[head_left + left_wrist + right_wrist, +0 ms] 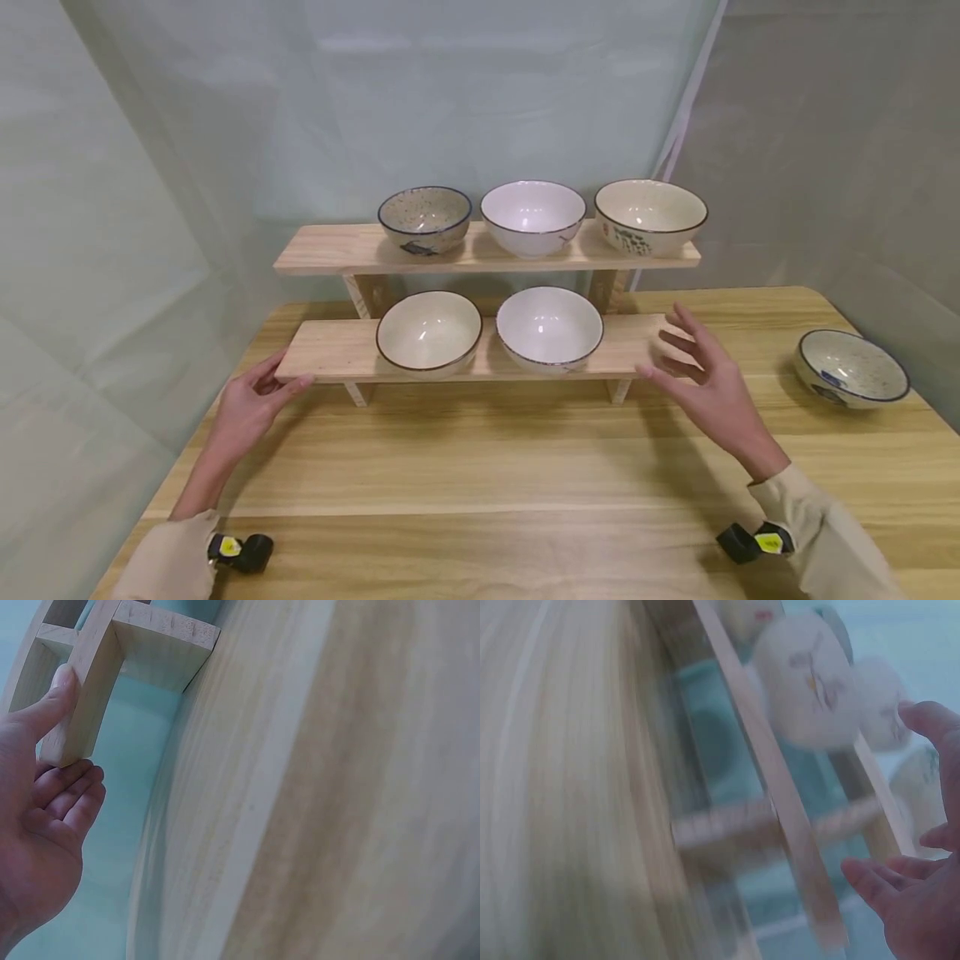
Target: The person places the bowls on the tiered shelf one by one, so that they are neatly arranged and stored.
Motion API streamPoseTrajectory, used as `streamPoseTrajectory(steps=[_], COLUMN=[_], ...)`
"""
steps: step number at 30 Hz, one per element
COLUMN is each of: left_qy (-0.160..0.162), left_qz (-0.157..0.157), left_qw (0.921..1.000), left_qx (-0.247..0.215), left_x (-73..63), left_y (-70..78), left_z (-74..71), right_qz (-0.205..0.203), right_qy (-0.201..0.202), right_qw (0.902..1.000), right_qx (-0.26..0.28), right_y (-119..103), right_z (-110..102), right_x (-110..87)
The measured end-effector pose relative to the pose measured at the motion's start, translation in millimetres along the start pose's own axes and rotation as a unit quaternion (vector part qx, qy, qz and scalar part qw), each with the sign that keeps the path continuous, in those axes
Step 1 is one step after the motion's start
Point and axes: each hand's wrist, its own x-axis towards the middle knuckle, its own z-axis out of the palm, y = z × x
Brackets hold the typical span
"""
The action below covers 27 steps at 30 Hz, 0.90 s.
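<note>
A two-tier wooden display shelf (337, 360) stands on the table. My left hand (247, 410) grips the left end of its lower board, thumb on one side and fingers bent against the end, as the left wrist view shows. Around the right end of that board hovers my right hand (712, 392), fingers spread and holding nothing; the right wrist view is blurred. On the lower board sit a cream bowl (429, 333) and a white bowl (550, 327). The upper board carries a speckled blue-rimmed bowl (424, 218), a white bowl (533, 215) and a cream bowl (651, 215).
Another speckled blue-rimmed bowl (852, 368) rests on the table (487, 467) at the far right, apart from the shelf. Pale cloth (480, 92) hangs behind and at the sides of the table.
</note>
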Motion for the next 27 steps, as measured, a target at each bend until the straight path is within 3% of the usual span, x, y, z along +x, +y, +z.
streamPoseTrajectory(steps=[9,14,27], left_qy=[0.002,0.002,0.003], left_qz=[0.0,0.001,-0.004], left_qw=[1.0,0.9999,0.9999], left_qx=[0.009,0.013,0.011], left_x=[-0.1,0.0,-0.3], left_y=[1.5,2.7,2.5], left_z=[-0.6,0.1,0.0], right_qz=[0.029,0.032,0.091], right_qy=[0.045,0.062,0.093], right_qw=[0.996,0.9932,0.9798], right_qx=[-0.071,-0.093,-0.152], right_y=[24.7,35.3,52.5], right_z=[-44.7,-62.8,-101.4], right_x=[-29.0,-41.7,-68.6])
